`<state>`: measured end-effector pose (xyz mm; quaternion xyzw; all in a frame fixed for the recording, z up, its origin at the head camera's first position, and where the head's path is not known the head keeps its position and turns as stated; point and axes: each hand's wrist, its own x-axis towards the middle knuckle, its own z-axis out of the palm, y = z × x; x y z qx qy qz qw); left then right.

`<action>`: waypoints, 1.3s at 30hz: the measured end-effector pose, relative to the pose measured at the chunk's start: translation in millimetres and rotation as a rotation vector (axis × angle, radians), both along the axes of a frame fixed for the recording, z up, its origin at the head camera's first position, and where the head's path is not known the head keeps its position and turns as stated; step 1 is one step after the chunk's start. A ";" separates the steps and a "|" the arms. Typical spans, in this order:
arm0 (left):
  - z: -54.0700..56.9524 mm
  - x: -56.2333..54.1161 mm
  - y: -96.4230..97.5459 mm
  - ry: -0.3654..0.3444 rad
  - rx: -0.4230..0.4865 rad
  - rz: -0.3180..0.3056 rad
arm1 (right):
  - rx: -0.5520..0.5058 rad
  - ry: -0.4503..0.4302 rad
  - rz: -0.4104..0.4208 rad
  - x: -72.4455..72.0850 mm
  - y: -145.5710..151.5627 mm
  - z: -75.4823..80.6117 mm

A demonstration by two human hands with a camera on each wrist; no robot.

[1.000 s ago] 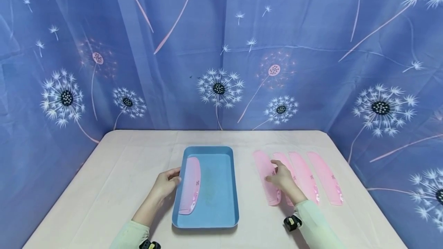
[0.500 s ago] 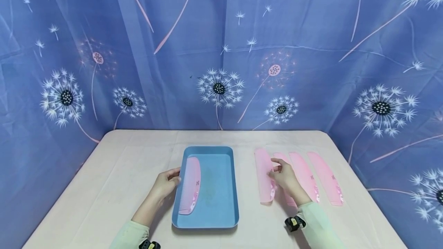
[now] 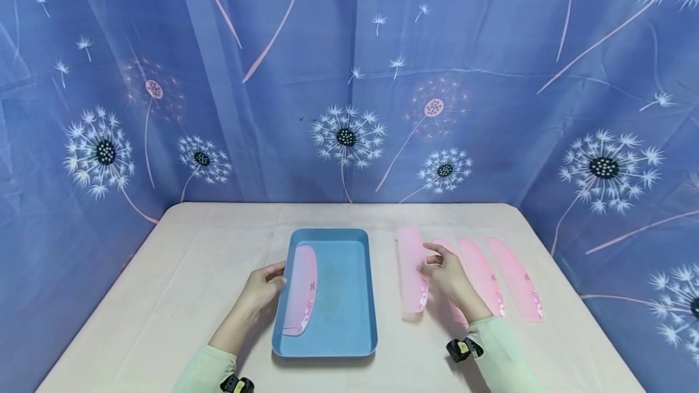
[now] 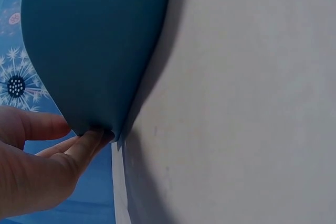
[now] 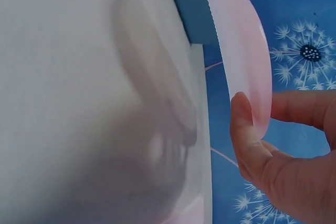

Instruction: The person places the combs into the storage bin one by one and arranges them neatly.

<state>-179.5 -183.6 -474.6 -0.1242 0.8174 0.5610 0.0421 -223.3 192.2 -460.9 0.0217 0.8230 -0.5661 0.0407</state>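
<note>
My right hand [image 3: 450, 275] pinches a pink comb [image 3: 411, 272] by its curved back edge. In the right wrist view, thumb and fingers hold this comb [image 5: 244, 45] above the table, its shadow falling on the cloth. Left of it lies a blue rectangular tray [image 3: 341, 290], whose left side my left hand [image 3: 259, 290] grips. The left wrist view shows thumb and fingertips pinching the tray's wall [image 4: 94, 56]. Inside the tray, along its left wall, rests another pink comb [image 3: 301, 296], teeth facing left.
To the right lie more pink combs: one [image 3: 443, 246] partly hidden behind my right hand, one beside it [image 3: 480, 275], and one farthest right [image 3: 513, 278]. Pale cloth [image 3: 196, 259] covers the table. A blue dandelion-print curtain [image 3: 273, 108] hangs around it.
My right hand has taken hold of the leftmost loose comb, lifted it off the table and turned it more upright, moving slightly left. The left hand and tray keep their place.
</note>
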 end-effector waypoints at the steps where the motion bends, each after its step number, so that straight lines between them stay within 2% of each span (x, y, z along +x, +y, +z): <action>1: 0.0 -0.1 -0.1 0.000 -0.002 -0.001 | -0.012 -0.001 0.007 -0.2 -0.4 0.8; 14: -0.2 0.1 -0.6 0.012 0.000 -0.016 | -0.198 -0.026 0.086 6.5 -11.9 15.8; 27: -2.8 0.4 -0.5 0.013 0.008 -0.004 | -0.227 -0.024 0.087 14.2 -29.0 19.1; 39: 3.1 1.3 -0.5 0.028 -0.008 -0.015 | -0.277 0.013 0.120 15.5 -51.2 18.9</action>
